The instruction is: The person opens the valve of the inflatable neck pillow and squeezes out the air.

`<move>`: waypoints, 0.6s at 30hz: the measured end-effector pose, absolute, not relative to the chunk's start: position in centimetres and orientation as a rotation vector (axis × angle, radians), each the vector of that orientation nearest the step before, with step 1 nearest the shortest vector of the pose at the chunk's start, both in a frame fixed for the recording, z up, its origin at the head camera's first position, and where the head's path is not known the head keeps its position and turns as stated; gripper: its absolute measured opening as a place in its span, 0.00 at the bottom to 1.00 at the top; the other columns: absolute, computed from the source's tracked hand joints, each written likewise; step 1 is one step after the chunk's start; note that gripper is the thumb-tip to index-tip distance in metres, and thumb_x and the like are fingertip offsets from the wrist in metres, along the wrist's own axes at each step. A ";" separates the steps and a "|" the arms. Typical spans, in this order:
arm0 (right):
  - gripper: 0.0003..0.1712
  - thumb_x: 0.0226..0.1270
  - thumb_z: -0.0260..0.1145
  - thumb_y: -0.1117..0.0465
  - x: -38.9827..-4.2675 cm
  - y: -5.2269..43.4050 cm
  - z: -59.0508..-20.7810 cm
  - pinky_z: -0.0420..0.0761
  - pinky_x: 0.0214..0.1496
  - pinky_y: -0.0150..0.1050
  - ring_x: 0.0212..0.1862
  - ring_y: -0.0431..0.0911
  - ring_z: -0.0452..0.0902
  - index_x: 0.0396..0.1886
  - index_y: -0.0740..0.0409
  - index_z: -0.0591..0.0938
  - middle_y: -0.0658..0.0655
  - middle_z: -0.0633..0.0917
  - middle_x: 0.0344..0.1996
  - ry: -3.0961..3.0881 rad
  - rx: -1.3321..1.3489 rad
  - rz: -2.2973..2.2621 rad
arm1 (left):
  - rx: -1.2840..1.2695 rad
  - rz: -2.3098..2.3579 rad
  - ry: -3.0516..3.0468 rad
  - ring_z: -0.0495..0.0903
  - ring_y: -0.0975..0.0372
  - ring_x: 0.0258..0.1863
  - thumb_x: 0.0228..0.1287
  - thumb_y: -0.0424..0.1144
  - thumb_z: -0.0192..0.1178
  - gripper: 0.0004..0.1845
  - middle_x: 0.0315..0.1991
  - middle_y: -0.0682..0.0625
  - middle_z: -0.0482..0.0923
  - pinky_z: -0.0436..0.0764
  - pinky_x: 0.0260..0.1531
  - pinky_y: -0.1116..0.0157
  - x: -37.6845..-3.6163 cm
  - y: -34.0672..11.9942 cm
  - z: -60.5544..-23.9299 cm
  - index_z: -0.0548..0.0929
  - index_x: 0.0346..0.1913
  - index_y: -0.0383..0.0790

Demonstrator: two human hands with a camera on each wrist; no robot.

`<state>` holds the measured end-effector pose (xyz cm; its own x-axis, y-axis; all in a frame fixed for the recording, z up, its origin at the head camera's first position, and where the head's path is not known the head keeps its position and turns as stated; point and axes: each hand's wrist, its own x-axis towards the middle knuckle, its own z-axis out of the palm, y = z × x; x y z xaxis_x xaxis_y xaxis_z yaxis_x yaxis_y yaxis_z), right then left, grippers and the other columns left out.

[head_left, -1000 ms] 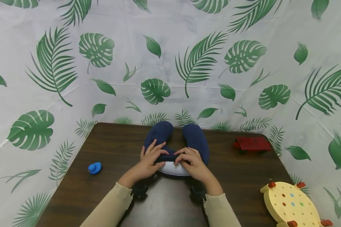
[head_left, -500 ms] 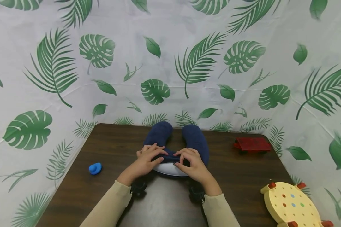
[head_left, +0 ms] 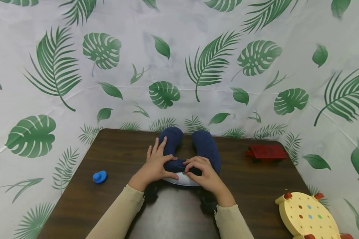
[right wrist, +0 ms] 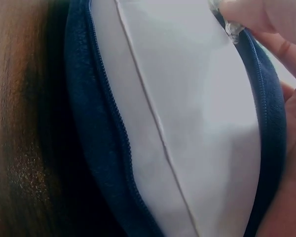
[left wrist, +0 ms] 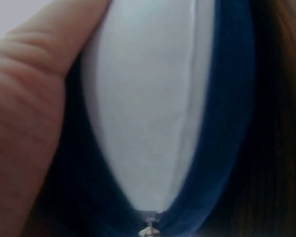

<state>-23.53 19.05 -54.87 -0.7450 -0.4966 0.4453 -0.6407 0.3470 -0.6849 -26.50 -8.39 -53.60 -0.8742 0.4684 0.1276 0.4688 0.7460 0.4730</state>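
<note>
My head view looks down over the bench (head_left: 113, 159); both wrist views sit very near the pillow's (head_left: 206, 146) open white inner (left wrist: 143, 108), which all three share.

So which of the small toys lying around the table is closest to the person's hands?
The blue toy, alone on the table's left side near the left hand. The red toy and yellow pegboard sit farther off, on the right.

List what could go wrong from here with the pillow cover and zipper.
The white insert bulges through the open zipper; if the teeth are drawn together, the insert fabric may well get caught. The right hand pinches the pull at one end only, so a hard tug could jam it. The left hand rests flat on the pillow; the pillow might slide on the table.
</note>
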 end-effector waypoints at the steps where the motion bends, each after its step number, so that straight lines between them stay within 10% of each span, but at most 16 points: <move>1: 0.09 0.72 0.77 0.64 -23.6 19.0 -54.8 0.56 0.79 0.70 0.66 0.55 0.83 0.42 0.42 0.88 0.51 0.90 0.57 -2.448 1.040 1.345 | -0.785 -0.802 -2.944 0.26 0.38 0.90 0.45 0.73 0.81 0.44 0.92 0.45 0.31 0.41 0.81 0.26 -26.6 -8.5 -53.6 0.87 0.67 0.63; 18: 0.14 0.74 0.75 0.63 -23.8 19.1 -55.4 0.58 0.80 0.71 0.68 0.51 0.82 0.53 0.41 0.93 0.49 0.89 0.61 -2.462 1.036 1.226 | -0.740 -0.841 -2.993 0.22 0.37 0.88 0.33 0.72 0.87 0.75 0.90 0.41 0.18 0.62 0.72 0.21 -26.9 -8.7 -54.4 0.60 0.88 0.58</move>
<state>-23.83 19.10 -55.36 -0.7335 -0.5003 0.4600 -0.6686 0.4096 -0.6207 -26.87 -8.72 -54.41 -0.8914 0.4476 0.0715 0.4193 0.7544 0.5051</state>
